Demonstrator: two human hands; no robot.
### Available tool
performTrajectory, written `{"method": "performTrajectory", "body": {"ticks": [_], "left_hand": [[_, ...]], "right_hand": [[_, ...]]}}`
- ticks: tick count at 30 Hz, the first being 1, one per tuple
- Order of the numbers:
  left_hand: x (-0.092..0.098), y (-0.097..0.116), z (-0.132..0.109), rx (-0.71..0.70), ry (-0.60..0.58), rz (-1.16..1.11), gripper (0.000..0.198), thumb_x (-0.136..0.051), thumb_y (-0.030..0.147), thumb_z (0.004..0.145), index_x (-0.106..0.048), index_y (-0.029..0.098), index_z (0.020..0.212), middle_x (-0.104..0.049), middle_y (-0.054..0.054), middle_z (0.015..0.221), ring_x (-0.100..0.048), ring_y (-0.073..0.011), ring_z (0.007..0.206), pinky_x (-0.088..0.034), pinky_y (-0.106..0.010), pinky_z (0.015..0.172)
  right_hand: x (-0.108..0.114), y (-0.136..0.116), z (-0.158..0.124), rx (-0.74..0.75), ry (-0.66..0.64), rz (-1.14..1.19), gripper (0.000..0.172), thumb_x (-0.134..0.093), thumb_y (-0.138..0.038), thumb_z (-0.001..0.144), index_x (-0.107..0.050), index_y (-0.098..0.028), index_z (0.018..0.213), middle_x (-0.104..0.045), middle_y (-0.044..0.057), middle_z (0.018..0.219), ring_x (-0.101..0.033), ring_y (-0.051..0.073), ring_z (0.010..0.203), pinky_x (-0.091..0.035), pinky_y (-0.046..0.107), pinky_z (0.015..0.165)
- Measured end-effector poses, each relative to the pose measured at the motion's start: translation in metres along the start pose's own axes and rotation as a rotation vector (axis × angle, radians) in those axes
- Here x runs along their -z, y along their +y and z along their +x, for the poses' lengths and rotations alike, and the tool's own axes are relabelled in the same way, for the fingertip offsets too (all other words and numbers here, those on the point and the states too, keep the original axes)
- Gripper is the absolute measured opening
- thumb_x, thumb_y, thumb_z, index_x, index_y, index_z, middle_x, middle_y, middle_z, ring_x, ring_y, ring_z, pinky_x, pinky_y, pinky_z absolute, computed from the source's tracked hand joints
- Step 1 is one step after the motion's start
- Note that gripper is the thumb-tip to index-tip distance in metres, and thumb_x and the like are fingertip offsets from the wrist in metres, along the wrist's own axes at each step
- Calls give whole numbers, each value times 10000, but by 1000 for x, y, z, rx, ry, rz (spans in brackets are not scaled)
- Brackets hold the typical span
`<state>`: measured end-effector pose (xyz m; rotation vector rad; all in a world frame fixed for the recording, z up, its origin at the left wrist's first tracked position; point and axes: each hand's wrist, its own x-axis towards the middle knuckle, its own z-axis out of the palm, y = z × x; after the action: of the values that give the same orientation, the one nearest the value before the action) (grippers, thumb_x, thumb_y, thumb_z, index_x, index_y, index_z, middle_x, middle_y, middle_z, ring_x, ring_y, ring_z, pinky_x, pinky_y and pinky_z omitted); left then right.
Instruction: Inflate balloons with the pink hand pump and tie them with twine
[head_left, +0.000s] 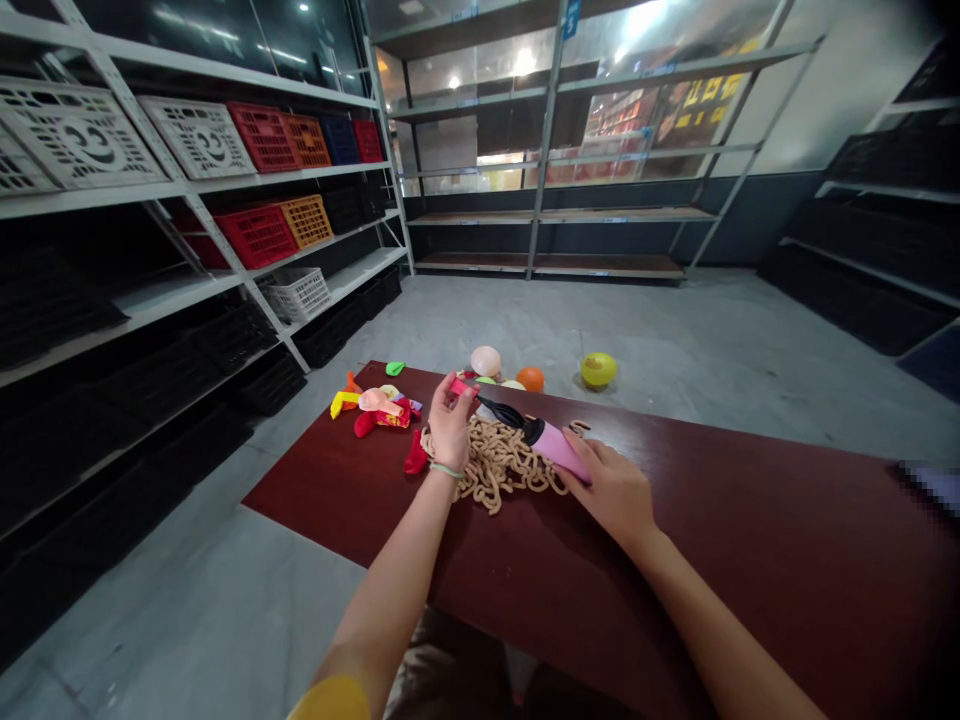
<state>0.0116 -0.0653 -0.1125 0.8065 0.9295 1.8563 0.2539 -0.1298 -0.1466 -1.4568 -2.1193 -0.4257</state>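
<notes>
Pump nozzle points straight at the balloon neck pinched in my left grip.

My left hand [451,420] pinches a pink uninflated balloon [463,388] at its fingertips, grip clenched on its neck. My right hand [611,490] wraps the pink barrel of a hand pump [551,447], grip closed around it, low on the tabletop [750,560]. The pump's long axis runs up and left from my right grip, its black nozzle [501,411] ending just beside the balloon, seemingly touching. My left grip is the nearer one to that tip. A coil of tan rope [499,465] lies under the pump between both grips; loose balloons [379,408] sit left of my left grip.
</notes>
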Motion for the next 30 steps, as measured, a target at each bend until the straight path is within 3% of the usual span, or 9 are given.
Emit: {"method": "performTrajectory", "body": {"ticks": [6,12,23,30], "left_hand": [[-6,-2,-9,-36,-1,174,561,-766,306,780,-572,238,1301,-631,-112,1255,-651,-250,1086,-536,-362,929],[-8,-6,-14,-49,-14,225,575,-762,322,785,-562,258,1321,-583,-105,1343,-676,-224,1019,-543,-361,910],[-9,-8,-16,4,-42,170,609,-754,296,798,-524,252,1360,-608,-116,1304,-688,-226,1040,-540,-364,931],[-7,-1,-10,-21,24,130,516,-692,317,850,-545,225,1336,-631,-116,1267,-683,-221,1037,-527,-362,961]], "right_hand": [[4,-5,1,-4,-1,-4,510,-509,-474,942,-499,-270,1410,-682,63,1122,-639,214,879,-449,315,743],[5,-8,0,-27,-8,-13,514,-506,-490,937,-504,-279,1406,-687,65,1105,-632,210,818,-440,318,711],[7,-12,1,-56,5,14,504,-513,-487,935,-522,-269,1389,-693,69,1092,-647,213,824,-455,317,695],[7,-13,2,-40,10,28,494,-507,-486,942,-530,-261,1382,-694,72,1080,-654,223,874,-460,318,725]]}}
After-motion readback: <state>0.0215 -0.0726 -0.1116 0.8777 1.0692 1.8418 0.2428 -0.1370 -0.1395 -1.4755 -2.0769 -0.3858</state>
